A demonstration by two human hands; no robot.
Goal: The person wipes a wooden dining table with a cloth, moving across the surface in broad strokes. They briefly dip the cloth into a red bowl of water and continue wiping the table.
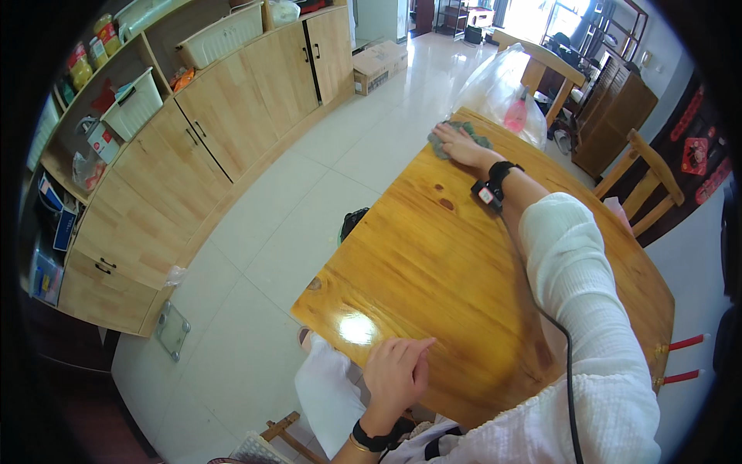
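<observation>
My right hand (461,146) reaches to the far left corner of a glossy wooden table (417,249). It presses flat on a grey-green cloth (478,138), which lies bunched under and around the fingers. A black strap with a small cabled device sits at that wrist. Near the table's front edge is my left hand (397,371), with its fingers loosely bent and nothing visible in it. A black band and a gold-coloured bangle are on the left wrist.
Wooden chairs (649,168) stand along the table's right side. A large clear plastic bag (493,81) is beyond the far end. Low wooden cabinets (232,110) line the left. A glass scale (173,330) and a cardboard box (379,65) are on the tiled floor.
</observation>
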